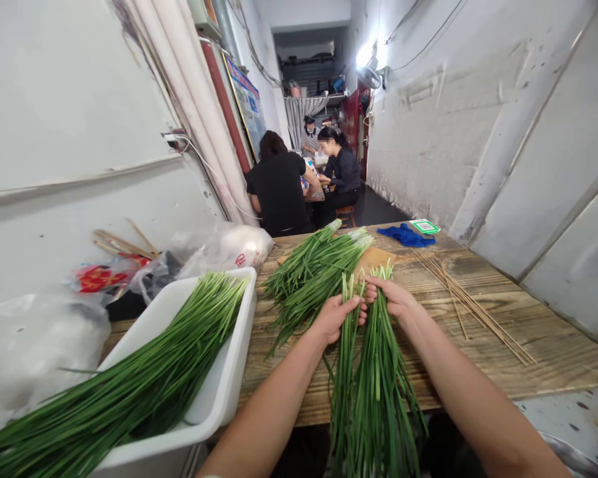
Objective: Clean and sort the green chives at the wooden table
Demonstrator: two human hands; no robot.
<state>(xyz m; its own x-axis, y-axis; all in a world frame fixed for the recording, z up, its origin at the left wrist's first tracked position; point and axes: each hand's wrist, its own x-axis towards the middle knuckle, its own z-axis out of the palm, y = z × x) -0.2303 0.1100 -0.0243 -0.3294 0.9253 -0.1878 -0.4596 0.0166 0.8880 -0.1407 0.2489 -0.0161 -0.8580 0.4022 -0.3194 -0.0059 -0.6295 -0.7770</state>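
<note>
My left hand (pixel 339 315) is closed around a thin bunch of garlic chives (pixel 345 372), near its pale stem ends. A thicker bunch of garlic chives (pixel 383 392) hangs from my right hand (pixel 385 296), whose fingers are wrapped about its upper stems. The two bunches hang side by side, their green leaves trailing over the table's front edge. Just beyond my hands, tied-looking bundles of chives (pixel 313 269) lie on a wooden board (pixel 379 257). More loose chives (pixel 179 352) fill a white plastic tub (pixel 234 372) on the left, leaves spilling over its near side.
Thin wooden sticks (pixel 473 309) lie on the wooden table (pixel 518 332) at right. Behind them are a blue cloth (pixel 406 235) and a green-bordered code card (pixel 424 226). Plastic bags (pixel 229 249) crowd the left wall. Several people (pixel 282 186) sit farther back.
</note>
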